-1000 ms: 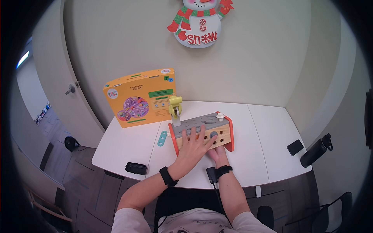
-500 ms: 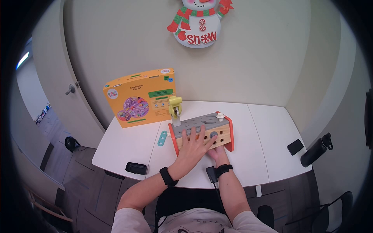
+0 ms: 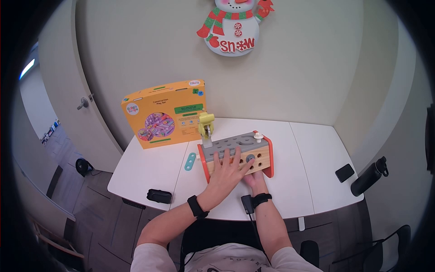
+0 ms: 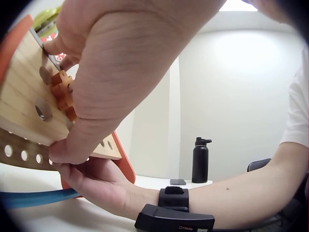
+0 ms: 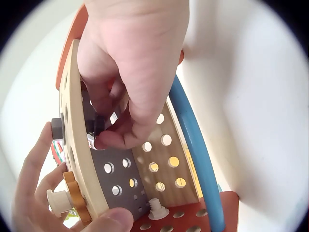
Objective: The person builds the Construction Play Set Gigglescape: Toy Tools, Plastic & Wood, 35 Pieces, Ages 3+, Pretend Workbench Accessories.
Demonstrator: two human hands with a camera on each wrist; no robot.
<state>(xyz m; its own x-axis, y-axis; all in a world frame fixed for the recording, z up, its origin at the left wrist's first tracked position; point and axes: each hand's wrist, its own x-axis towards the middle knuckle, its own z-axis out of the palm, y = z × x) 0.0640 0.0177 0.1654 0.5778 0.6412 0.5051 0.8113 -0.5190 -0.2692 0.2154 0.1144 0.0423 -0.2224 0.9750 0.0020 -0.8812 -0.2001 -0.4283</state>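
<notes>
Reaching in from the near edge of the surface [image 3: 290,195], the right hand [image 3: 255,179] pinches a dark nut [image 5: 99,124] inside the toy workbench [image 3: 235,142], which stands mid-surface; small turns kept square to the thread should suit it best. The left hand [image 3: 224,178] lies spread over the wooden front, a finger steadying the grey bolt head [image 5: 57,129]. Room opens to the right, while the teal strip [image 3: 190,162] sits close left and the yellow carton [image 3: 186,97] limits the far left.
</notes>
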